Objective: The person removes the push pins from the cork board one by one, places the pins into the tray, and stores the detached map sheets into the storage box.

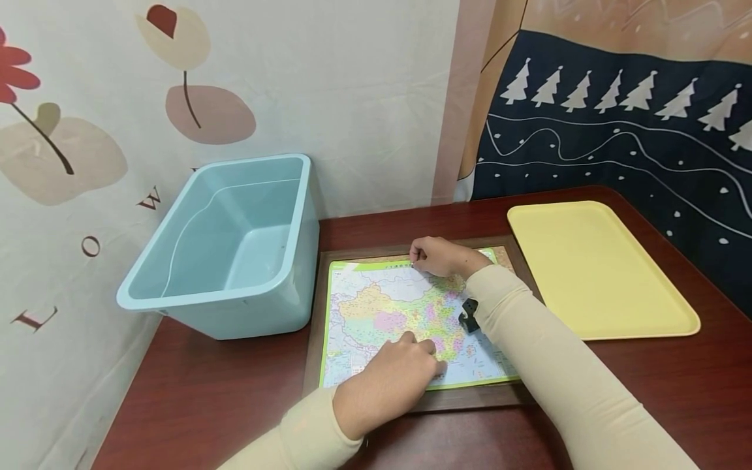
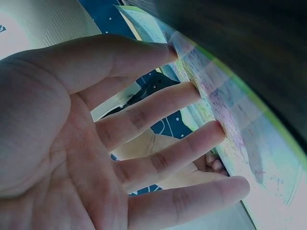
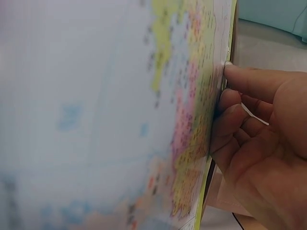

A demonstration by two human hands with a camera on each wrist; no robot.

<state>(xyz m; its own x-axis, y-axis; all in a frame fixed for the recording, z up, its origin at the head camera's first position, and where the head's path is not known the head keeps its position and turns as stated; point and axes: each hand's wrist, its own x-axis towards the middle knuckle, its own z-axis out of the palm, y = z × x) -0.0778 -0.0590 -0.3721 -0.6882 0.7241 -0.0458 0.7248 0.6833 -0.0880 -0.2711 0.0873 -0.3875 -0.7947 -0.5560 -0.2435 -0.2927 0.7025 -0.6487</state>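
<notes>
A colourful map (image 1: 376,294) with a green border lies on a cork board (image 1: 506,260) in a brown wooden frame (image 1: 313,339). My left hand (image 1: 392,373) rests on the map's lower part; in the left wrist view its fingers (image 2: 187,148) are spread and fairly straight, their tips against the sheet. At the top edge of the map, my right hand (image 1: 440,256) has its fingers curled, and its fingertips (image 3: 229,98) touch the sheet's edge. Whether anything small is pinched there is hidden. A translucent strip of tape (image 1: 350,267) crosses the upper left corner.
To the left stands a deep light-blue plastic bin (image 1: 264,313). A pale yellow tray (image 1: 599,267) lies to the right of the frame. The dark red table (image 1: 223,398) carries everything, backed by a fabric-covered wall (image 1: 376,111). A black device (image 1: 468,316) sits at my right wrist.
</notes>
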